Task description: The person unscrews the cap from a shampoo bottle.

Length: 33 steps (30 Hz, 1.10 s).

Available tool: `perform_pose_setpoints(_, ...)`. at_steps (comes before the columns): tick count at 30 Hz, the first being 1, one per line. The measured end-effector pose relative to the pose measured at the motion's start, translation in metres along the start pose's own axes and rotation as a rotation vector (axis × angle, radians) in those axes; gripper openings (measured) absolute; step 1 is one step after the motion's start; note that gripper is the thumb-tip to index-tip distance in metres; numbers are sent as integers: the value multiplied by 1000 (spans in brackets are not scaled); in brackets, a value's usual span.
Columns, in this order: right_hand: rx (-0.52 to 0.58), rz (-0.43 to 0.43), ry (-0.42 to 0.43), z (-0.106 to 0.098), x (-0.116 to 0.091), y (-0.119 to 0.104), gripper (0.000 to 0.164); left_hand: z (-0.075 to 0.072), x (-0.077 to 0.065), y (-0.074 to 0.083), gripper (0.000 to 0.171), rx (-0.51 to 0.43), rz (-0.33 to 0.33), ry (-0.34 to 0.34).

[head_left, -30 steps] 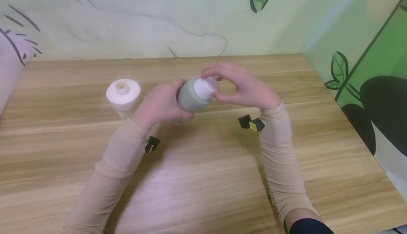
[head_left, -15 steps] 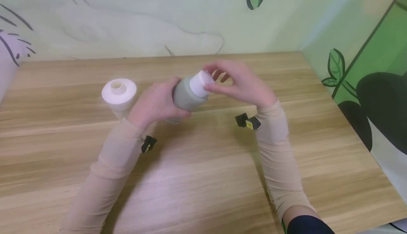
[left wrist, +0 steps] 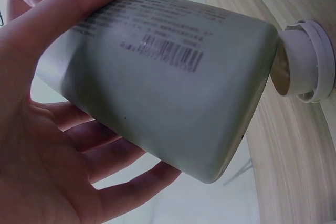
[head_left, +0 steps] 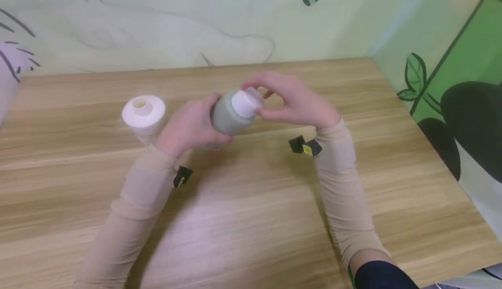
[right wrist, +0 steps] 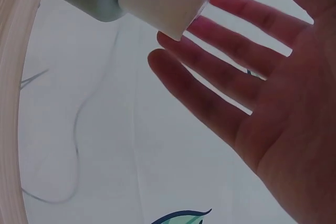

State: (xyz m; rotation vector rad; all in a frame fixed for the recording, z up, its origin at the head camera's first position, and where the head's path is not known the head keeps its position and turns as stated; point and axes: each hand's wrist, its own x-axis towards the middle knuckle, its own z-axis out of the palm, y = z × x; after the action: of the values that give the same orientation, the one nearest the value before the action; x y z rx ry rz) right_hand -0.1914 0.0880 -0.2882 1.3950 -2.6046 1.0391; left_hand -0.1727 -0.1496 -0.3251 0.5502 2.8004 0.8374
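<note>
My left hand (head_left: pixel 192 125) grips a grey-green bottle (head_left: pixel 226 119), tilted and raised off the table with its capped end toward my right hand. In the left wrist view its printed barcode side (left wrist: pixel 163 93) faces the camera, thumb on one side and fingers behind. With thumb and fingertips, my right hand (head_left: pixel 294 99) pinches the white cap (head_left: pixel 246 103) on that end. The right wrist view has the cap (right wrist: pixel 163 1) against the bottle's shoulder, the other fingers stretched alongside it.
Left of my left hand stands a white container (head_left: pixel 144 111) with an open neck and wide round shoulder. A short hollow white piece with a flange (left wrist: pixel 307 64) is on the wooden table (head_left: pixel 243 219), below the bottle's base. A painted wall (head_left: pixel 176 23) runs behind the table.
My right fingers opened slightly around the cap half a second ago and now close over it again, farther over its top. The bottle stays tilted in my left hand; the view has shifted slightly.
</note>
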Motion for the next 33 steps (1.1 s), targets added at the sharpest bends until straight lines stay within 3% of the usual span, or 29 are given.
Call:
perform_pose_setpoints(4,24,-61,-12,1,2,1,44,-1,-2,0,82,-7,-7,-3)
perform_pose_setpoints(9,35,-57,-15,1,3,-1,42,-2,-2,-1,83,-9,-13,-6)
perform_pose_setpoints(13,39,-22,11,2,3,-2,41,-3,-3,-1,82,-11,-12,-10)
perform_pose_setpoints(21,-22,132,67,0,1,-4,40,-5,-3,3,83,-29,-9,18)
perform_pose_setpoints(33,-90,100,94,3,0,-4,41,-1,3,4,81,-25,0,25)
